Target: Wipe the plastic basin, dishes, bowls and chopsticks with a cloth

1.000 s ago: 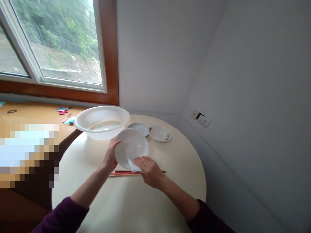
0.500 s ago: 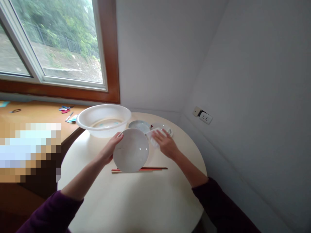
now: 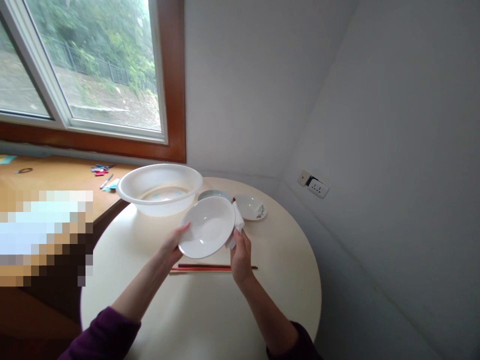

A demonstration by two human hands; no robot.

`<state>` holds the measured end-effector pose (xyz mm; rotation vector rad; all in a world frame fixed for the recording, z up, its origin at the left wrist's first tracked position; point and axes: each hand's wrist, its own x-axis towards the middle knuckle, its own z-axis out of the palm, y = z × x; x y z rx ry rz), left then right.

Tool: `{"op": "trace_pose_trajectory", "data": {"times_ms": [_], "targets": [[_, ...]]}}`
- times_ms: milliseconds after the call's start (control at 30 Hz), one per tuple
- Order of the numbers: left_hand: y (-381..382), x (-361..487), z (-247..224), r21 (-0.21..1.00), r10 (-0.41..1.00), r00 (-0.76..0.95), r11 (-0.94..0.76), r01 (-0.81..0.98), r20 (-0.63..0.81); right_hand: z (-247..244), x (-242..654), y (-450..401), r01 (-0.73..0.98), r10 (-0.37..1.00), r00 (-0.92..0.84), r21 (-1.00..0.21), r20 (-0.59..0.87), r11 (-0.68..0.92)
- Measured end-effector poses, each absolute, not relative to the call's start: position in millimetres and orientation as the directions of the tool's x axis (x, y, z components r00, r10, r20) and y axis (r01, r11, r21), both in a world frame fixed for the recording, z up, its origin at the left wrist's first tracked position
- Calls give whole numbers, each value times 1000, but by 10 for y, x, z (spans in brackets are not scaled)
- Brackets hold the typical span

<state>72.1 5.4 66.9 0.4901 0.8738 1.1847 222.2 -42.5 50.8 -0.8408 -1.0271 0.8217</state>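
Note:
A glossy white plate [image 3: 208, 227] is held tilted above the round table, its inner face toward me. My left hand [image 3: 175, 244] is closed on its left edge, thumb over the rim. At the right edge my right hand [image 3: 241, 254] is closed on a white cloth or tissue [image 3: 238, 220], which lies against the plate's rim and partly behind it. Below the plate, several chopsticks [image 3: 210, 268] in red, dark and pale colours lie side by side on the table.
The round cream table [image 3: 195, 315] bears a translucent white basin [image 3: 161, 200] at back left. Behind the plate are a greyish plate [image 3: 213, 193] and a patterned white dish [image 3: 252, 207]. A wooden desk [image 3: 67, 175] adjoins on the left; a wall socket [image 3: 318, 187] is at right.
My right hand has moved left and down, bringing the cloth from beside the plate onto its right rim. The plate has tilted and shifted slightly right.

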Motion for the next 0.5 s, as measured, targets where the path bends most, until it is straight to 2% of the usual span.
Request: {"op": "trace_pose_trajectory", "data": {"times_ms": [100, 167, 233, 333, 400, 500], "targets": [[48, 729, 547, 842, 919, 183, 393, -370, -349, 760, 2165, -484, -126, 869, 231, -872, 438, 473], [28, 731, 518, 869, 902, 233, 419, -265, -364, 897, 2173, -425, -101, 889, 205, -894, 410, 436], [10, 747, 518, 882, 888, 314, 414, -224, -337, 984, 2190, -312, -157, 940, 156, -932, 302, 326], [1, 814, 526, 897, 898, 369, 350, -271, -239, 1015, 2198, -134, -371, 998, 10, -926, 67, 66], [9, 883, 526, 889, 918, 324, 334, -314, -230, 972, 2176, -63, -494, 993, -112, -865, -41, -91], [22, 996, 535, 895, 941, 174, 332, -299, -291, 830, 2106, -40, -613, 968, -231, -757, -103, -226]]}}
